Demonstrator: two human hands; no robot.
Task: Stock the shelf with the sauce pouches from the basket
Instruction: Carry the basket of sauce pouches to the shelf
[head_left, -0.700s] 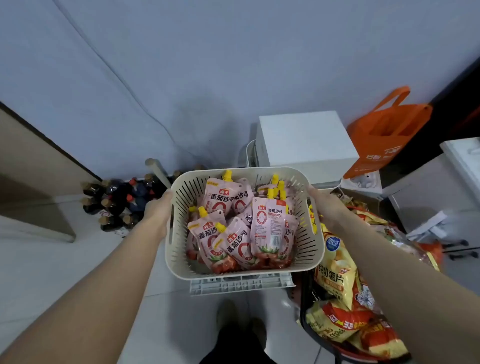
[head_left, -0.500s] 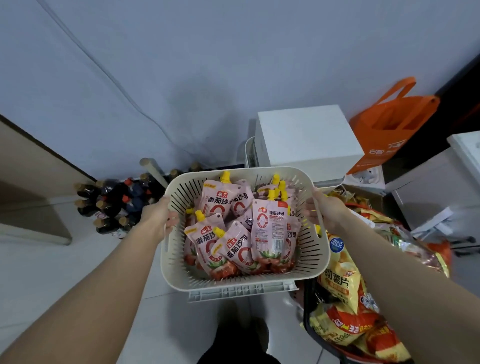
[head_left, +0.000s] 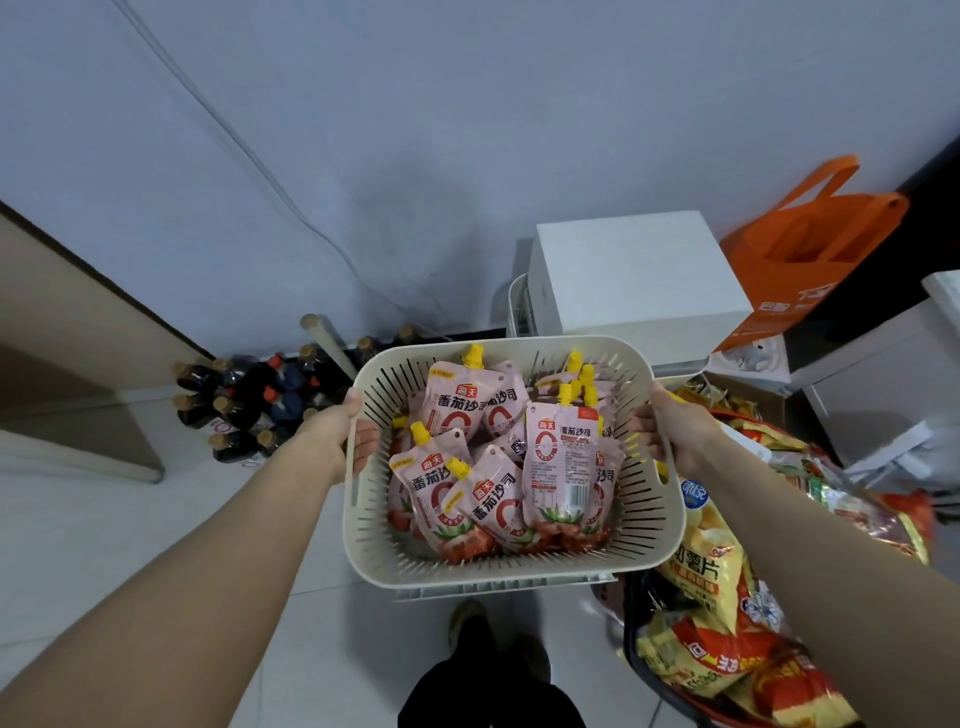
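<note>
I hold a cream slotted plastic basket (head_left: 644, 540) in front of me, above the floor. It is full of several pink tomato sauce pouches (head_left: 566, 467) with yellow caps, some upright, some leaning. My left hand (head_left: 337, 436) grips the basket's left handle and my right hand (head_left: 675, 431) grips its right handle. No shelf is in view.
Dark sauce bottles (head_left: 249, 405) stand on the floor by the wall at left. A white box (head_left: 634, 270) and an orange bag (head_left: 810, 249) sit behind the basket. A dark basket of snack bags (head_left: 717, 644) is at right. My feet (head_left: 493, 644) are below.
The basket has come up and closer to me, held in both hands. The view has tilted slightly down and left.
</note>
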